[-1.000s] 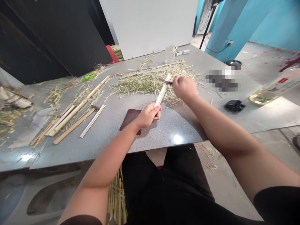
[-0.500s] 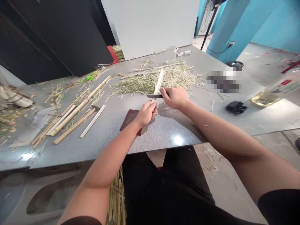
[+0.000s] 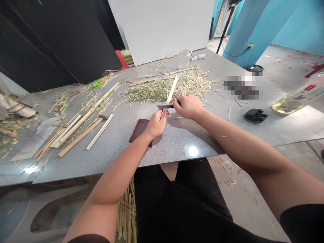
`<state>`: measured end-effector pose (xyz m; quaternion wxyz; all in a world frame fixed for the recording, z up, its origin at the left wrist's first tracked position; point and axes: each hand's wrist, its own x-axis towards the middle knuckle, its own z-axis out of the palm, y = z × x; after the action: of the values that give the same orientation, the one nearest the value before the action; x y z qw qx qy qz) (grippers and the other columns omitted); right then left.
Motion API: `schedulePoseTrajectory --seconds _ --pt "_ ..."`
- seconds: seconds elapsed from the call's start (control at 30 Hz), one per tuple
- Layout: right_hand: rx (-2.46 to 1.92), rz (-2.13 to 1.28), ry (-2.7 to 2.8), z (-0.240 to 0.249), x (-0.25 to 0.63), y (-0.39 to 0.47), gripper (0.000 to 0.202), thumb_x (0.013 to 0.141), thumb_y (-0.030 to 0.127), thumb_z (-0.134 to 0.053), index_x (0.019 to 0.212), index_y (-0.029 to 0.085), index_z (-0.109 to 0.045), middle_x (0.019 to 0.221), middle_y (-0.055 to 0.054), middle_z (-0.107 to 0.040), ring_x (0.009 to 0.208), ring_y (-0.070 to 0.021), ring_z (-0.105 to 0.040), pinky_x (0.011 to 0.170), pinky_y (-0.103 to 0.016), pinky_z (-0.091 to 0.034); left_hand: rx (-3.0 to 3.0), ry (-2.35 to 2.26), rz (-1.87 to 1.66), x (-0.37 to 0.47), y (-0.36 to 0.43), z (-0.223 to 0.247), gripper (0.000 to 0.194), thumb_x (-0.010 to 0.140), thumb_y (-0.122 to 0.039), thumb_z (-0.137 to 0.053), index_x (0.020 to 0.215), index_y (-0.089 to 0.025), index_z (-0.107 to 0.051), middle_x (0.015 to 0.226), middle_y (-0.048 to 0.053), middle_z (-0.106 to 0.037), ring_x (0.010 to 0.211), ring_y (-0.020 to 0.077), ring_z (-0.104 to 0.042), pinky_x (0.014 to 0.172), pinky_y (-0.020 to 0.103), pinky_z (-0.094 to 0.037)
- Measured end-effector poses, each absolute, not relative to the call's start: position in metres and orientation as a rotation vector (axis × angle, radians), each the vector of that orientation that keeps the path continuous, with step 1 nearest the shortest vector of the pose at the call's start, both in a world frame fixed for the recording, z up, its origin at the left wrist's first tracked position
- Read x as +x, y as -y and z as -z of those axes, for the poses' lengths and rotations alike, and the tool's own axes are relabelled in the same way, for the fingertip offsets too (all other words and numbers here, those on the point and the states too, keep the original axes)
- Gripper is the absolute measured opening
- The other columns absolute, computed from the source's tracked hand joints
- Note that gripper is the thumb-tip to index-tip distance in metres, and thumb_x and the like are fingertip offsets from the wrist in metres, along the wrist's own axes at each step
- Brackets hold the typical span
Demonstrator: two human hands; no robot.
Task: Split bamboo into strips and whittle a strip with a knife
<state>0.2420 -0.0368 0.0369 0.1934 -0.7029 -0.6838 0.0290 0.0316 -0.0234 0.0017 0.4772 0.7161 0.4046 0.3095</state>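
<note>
My left hand (image 3: 158, 123) is closed round the near end of a pale bamboo strip (image 3: 172, 89), which points away from me over a heap of shavings (image 3: 146, 91). In my right hand (image 3: 188, 106) is a knife (image 3: 165, 106) with a dark blade. The blade lies across the strip, just beyond my left fingers. Under my left wrist a reddish-brown square sheet (image 3: 138, 130) rests on the table; my forearm covers part of it.
Left on the grey table (image 3: 121, 152) lie a bamboo pole (image 3: 87, 114), a hammer-like tool with a wooden handle (image 3: 81, 137) and another pale strip (image 3: 100, 131). To the right are a black object (image 3: 255, 115) and a bottle of yellowish liquid (image 3: 291, 99). A clear cup (image 3: 184, 59) stands at the back.
The knife blade has shifted slightly toward me along the strip, close to my left fingers. The strip has turned a little in my left hand. Other things stay where they were.
</note>
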Motion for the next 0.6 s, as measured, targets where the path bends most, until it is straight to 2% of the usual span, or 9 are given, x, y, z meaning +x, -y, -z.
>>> schedulePoseTrajectory --seconds 0.13,0.27,0.6 --pt "-1.953 -0.081 1.948 -0.0371 0.2400 0.0376 0.066 0.113 0.058 -0.029 0.084 0.015 -0.071 0.073 -0.010 -0.060 0.064 -0.0119 -0.033 0.072 -0.031 -0.023 1.792 -1.034 -0.755 0.0305 0.0215 -0.0013 0.034 0.114 -0.045 -0.047 0.116 -0.018 -0.067 0.068 -0.004 -0.049 0.054 0.0077 -0.039 0.056 0.025 -0.030" --pt "-1.934 -0.115 1.979 -0.0368 0.2367 0.0384 0.067 0.113 0.060 -0.030 0.088 0.017 -0.074 0.075 -0.009 -0.061 0.063 -0.0114 -0.029 0.071 -0.031 -0.021 1.821 -1.059 -0.745 0.0295 0.0184 0.0016 0.034 0.113 -0.043 -0.046 0.114 -0.018 -0.069 0.068 -0.004 -0.047 0.056 0.0076 -0.039 0.058 0.025 -0.030" --pt "-1.939 -0.141 1.993 -0.0362 0.2351 0.0387 0.069 0.114 0.061 -0.029 0.086 0.016 -0.073 0.074 -0.009 -0.060 0.063 -0.0118 -0.033 0.071 -0.031 -0.024 1.817 -1.052 -0.708 0.0313 0.0214 -0.0018 0.032 0.114 -0.041 -0.045 0.110 -0.018 -0.067 0.064 -0.005 -0.045 0.053 0.0077 -0.038 0.057 0.026 -0.028"
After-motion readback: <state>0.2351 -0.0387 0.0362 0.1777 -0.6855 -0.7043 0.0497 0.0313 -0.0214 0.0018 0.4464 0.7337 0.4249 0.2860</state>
